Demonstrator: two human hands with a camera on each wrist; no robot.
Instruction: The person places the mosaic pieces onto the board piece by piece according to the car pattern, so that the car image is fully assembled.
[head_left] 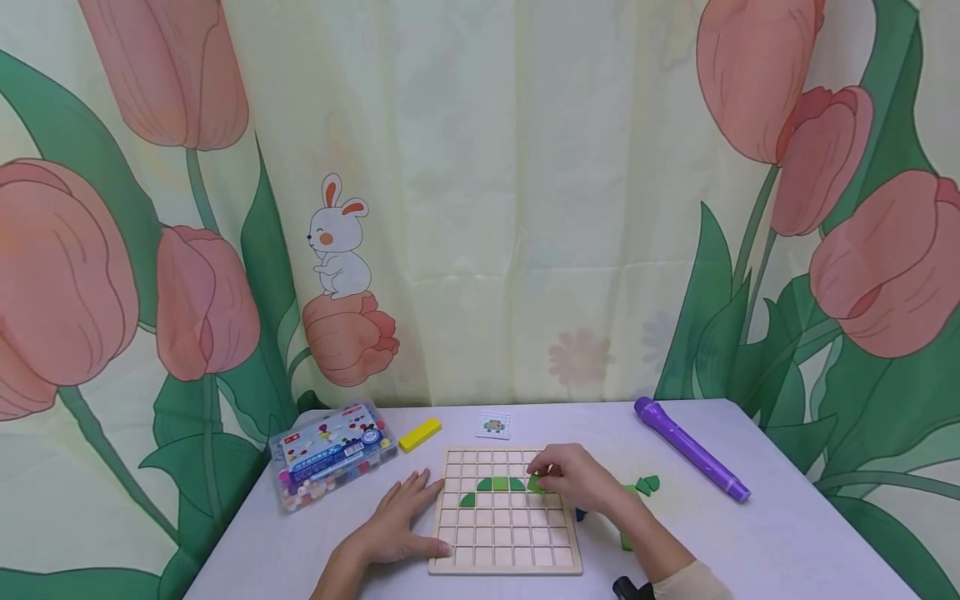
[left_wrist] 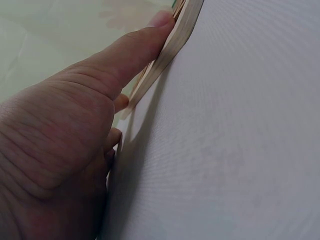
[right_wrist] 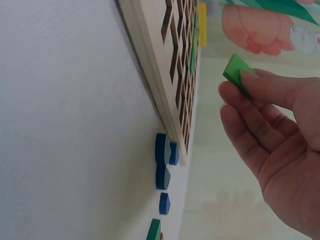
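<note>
A wooden grid board [head_left: 510,537] lies on the table. In one of its rows sit a dark green quarter-round piece [head_left: 484,484], a light green square [head_left: 500,483] and another dark green piece [head_left: 517,484]; one more green quarter-round [head_left: 468,500] sits a row lower. My right hand [head_left: 573,477] pinches a light green block [right_wrist: 237,71] between thumb and fingers, over the board's right part. Spread fingers of my left hand [head_left: 401,517] rest along the left edge, and its thumb [left_wrist: 135,52] presses the rim near the front corner.
Blue pieces [right_wrist: 162,148] and several green pieces [head_left: 648,484] lie right of the board. Behind it are a small pattern card [head_left: 493,425] and a yellow block [head_left: 420,435]. A clear plastic case [head_left: 333,454] stands left, a purple stick [head_left: 693,450] right.
</note>
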